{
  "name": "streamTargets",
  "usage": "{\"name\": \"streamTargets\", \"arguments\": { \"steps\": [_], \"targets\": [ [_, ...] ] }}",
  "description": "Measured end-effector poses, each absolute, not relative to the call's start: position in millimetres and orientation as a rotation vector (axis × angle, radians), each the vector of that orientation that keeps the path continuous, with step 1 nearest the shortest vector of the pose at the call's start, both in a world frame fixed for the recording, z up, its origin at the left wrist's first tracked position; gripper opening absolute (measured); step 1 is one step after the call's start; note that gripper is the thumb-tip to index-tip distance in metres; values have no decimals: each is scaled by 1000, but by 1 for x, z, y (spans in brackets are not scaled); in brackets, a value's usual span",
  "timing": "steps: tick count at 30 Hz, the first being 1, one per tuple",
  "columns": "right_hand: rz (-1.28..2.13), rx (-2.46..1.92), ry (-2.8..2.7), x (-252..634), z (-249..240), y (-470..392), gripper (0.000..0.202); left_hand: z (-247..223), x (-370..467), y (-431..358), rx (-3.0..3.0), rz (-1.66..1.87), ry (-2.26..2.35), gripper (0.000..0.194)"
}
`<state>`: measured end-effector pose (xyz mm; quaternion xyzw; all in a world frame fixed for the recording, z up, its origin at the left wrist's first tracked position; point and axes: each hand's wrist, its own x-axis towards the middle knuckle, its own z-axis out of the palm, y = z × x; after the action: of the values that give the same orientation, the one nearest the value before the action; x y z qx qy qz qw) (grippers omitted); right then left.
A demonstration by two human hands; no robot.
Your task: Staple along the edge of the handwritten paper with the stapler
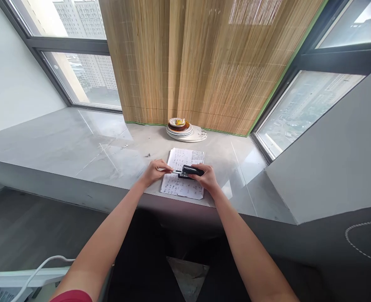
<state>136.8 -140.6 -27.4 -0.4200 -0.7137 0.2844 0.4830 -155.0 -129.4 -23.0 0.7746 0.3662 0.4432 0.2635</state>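
In the head view a black stapler [192, 170] is held over sheets of paper [182, 189] with handwriting and a printed block. My right hand [208, 178] grips its right end, fingers closed around it. The stapler's upper and lower parts stand apart toward the left. Fingertips of my left hand [157, 171] pinch a thin silvery strip [177, 171] at the stapler's left end. Whether that strip is loose staples or a part of the stapler is too small to tell.
Stacked plates [179, 131] stand on the ledge [110, 138] against a bamboo blind [198, 63]. A small grey piece [148, 155] and some tiny bits [124, 147] lie left of the paper. Below the ledge's front edge, a white cable [47, 262] runs at lower left.
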Motion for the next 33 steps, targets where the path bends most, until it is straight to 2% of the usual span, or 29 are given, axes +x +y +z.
{"name": "streamTargets", "arguments": {
  "steps": [4,9,12,17,20,24,33],
  "targets": [
    [713,-899,-1902,125,-15,-147,21,-20,-155,-133,2156,1171,976,27],
    [693,-880,-1989,94,-8,-148,22,-20,-155,-131,2180,1086,1054,12],
    [709,-964,-1853,91,-13,-144,28,-22,-155,-130,2183,1163,1141,12],
    [741,-1167,-1724,96,-29,-142,38,-24,-180,-123,2016,1441,1817,17],
    [780,-1176,-1715,96,-33,-145,38,-27,-206,-109,1989,1206,2108,26],
    [807,-1166,-1718,94,-31,-146,40,-27,-220,-80,2040,877,2039,23],
    [814,-1164,-1701,95,-32,-145,44,-18,-193,-44,2037,764,2106,27]
  ]
}}
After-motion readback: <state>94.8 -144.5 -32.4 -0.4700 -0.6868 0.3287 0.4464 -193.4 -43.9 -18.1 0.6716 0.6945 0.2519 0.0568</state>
